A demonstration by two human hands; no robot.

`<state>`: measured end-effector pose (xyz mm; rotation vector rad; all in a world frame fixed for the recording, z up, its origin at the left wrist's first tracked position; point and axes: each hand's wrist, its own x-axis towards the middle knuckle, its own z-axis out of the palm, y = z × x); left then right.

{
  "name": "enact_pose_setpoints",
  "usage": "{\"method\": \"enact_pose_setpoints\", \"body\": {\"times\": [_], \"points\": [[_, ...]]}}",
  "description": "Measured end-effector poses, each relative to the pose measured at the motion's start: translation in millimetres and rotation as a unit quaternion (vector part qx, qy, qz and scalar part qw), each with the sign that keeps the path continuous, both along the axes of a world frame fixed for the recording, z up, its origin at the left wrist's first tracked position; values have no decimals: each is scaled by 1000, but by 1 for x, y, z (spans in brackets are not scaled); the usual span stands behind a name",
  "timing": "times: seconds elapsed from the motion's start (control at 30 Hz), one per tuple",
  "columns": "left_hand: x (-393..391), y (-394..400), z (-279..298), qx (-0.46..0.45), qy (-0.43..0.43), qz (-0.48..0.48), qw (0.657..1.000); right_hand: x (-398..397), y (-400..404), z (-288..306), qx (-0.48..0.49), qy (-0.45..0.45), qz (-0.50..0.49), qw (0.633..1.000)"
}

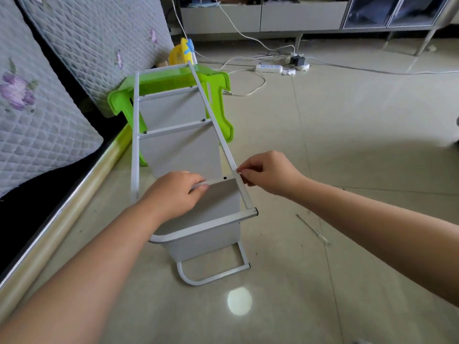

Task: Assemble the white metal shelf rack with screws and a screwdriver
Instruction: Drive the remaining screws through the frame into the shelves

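A person's two bare hands work at a white metal shelf rack (182, 142) lying on its side on a tiled floor (347, 145), its far end propped against a green plastic stool (218, 83) beside a quilted mattress (49, 95); the left hand (173, 194) curls its fingers round the front edge of a shelf panel (216, 181), gripping it near a dark screw hole; the right hand (268, 172) pinches at the right-hand upright rail (213, 115) where that shelf edge meets it, fingertips closed together on the joint, though whether a screw sits between them is too small to tell; two further shelves up the rack show dark screw heads at their ends; the rack's curved foot frame (211, 274) rests on the floor nearest the camera; a screwdriver (313, 229) lies on the floor to the right of the rack, apart from both hands; farther back a white power strip (269, 68) with trailing cables lies near a low cabinet (273, 16); a yellow basket (178, 53) stands behind the stool; a round patch of light (239, 300) glints on the floor in front of the rack.
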<state>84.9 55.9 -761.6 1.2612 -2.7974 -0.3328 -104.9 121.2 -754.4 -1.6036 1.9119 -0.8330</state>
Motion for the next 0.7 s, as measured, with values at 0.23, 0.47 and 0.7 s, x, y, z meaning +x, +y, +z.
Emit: {"method": "enact_pose_setpoints", "body": {"times": [0.23, 0.47, 0.7], "points": [[-19, -3, -2, -20, 16, -20, 999, -90, -1, -51, 108, 2, -100, 989], [-78, -12, 2, 33, -10, 51, 998, -167, 40, -141, 351, 164, -124, 913], [-98, -12, 1, 84, -68, 112, 988, -187, 52, -182, 393, 222, -114, 885]]}}
